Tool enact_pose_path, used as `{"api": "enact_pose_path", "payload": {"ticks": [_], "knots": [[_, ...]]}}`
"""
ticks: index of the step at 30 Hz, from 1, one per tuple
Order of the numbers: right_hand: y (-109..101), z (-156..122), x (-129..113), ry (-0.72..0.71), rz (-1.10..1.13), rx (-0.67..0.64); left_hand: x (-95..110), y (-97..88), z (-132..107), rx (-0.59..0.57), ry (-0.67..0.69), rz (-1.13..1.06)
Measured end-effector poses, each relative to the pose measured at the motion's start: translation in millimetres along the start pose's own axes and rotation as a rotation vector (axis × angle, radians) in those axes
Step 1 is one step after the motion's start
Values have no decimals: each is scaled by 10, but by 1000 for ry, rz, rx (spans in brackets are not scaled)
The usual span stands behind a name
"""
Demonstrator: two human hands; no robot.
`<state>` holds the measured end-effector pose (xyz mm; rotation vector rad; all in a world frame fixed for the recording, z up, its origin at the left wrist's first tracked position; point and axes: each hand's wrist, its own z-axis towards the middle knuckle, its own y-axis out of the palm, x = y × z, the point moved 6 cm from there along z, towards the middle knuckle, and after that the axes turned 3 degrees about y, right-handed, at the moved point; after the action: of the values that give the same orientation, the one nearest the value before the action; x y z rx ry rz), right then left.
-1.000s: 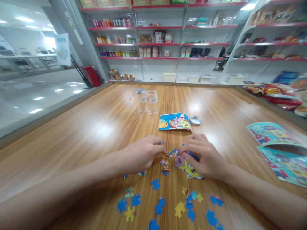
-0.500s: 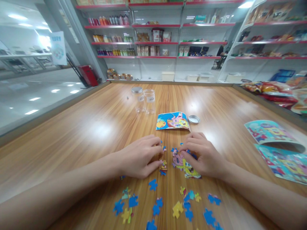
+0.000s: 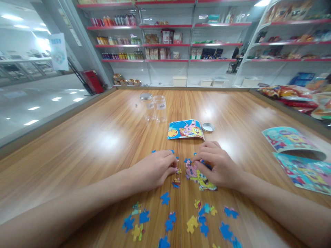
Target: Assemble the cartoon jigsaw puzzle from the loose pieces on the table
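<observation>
My left hand is closed in a pinch at the table's middle seam. At its fingertips is a small yellow-and-red puzzle piece. Another puzzle piece lies just below these fingers. My right hand curls over a partly joined puzzle section with pink and yellow cartoon figures, thumb and fingers gripping its upper edge. The hand hides part of that section. Several loose pieces lie nearer me, among them a blue piece and a yellow piece.
Beyond my hands lies a curled picture sheet, beside a metal lid. Two clear jars, one lidded and one open, stand farther back. Two more picture sheets are at the right. Snack bags lie past the table's right edge.
My left hand has shifted slightly, uncovering blue pieces behind it and the small piece at its fingertips. The right hand stays nearly still on the joined section.
</observation>
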<state>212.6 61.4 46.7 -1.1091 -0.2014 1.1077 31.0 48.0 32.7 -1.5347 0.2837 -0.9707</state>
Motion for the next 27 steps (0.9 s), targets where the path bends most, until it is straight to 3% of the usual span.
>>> {"api": "enact_pose_path", "payload": {"ticks": [10, 27], "knots": [[46, 26, 2, 19, -11, -12, 59, 130, 43, 110, -13, 77], [106, 8, 2, 30, 22, -109, 1, 111, 31, 111, -58, 30]]}}
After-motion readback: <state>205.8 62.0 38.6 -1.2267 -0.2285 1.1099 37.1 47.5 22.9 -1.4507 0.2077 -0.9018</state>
